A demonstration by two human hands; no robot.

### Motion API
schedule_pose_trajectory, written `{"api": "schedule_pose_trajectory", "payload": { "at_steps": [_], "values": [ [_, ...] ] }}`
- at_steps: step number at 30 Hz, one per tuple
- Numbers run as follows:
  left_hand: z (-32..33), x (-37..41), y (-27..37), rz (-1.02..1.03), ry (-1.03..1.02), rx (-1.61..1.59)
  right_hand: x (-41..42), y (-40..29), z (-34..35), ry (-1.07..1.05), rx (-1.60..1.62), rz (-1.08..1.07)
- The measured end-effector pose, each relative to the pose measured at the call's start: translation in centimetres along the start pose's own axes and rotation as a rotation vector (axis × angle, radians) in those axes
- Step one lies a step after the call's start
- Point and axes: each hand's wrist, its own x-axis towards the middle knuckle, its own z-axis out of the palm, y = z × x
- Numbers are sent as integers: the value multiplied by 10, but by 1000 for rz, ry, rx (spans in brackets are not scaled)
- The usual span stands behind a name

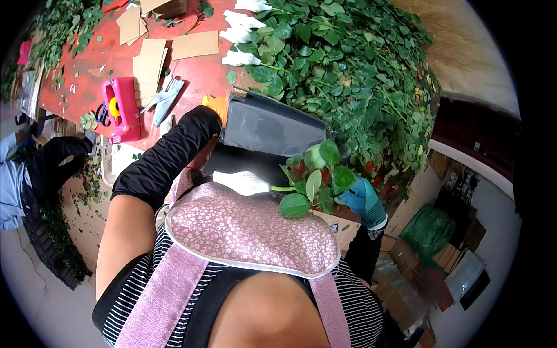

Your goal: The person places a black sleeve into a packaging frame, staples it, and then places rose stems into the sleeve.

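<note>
My left hand, in an orange glove, is at the left end of a grey folded board; its fingers are mostly hidden behind the board. A darker flat piece lies below it. My right hand, in a blue-green glove, is at the leafy end of a green-stemmed flower whose head is covered by a white mesh sleeve. Leaves partly cover the fingers. This flower lies across, just above my floral apron, its sleeved head pointing left.
Leafy stems with white-sleeved heads pile on the red table. To the left are a pink tape dispenser, a stapler-like metal tool, scissors and cardboard pieces. Another person is at far left.
</note>
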Motion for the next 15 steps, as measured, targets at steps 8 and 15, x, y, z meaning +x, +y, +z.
{"api": "schedule_pose_trajectory", "payload": {
  "at_steps": [8, 15],
  "values": [
    [-58, -40, 23, -21, -115, -1018, -1, 7, -8, -126, -126, 82],
    [-22, -10, 36, -72, 176, -244, -12, -38, -22, 51, 161, -11]
  ]
}}
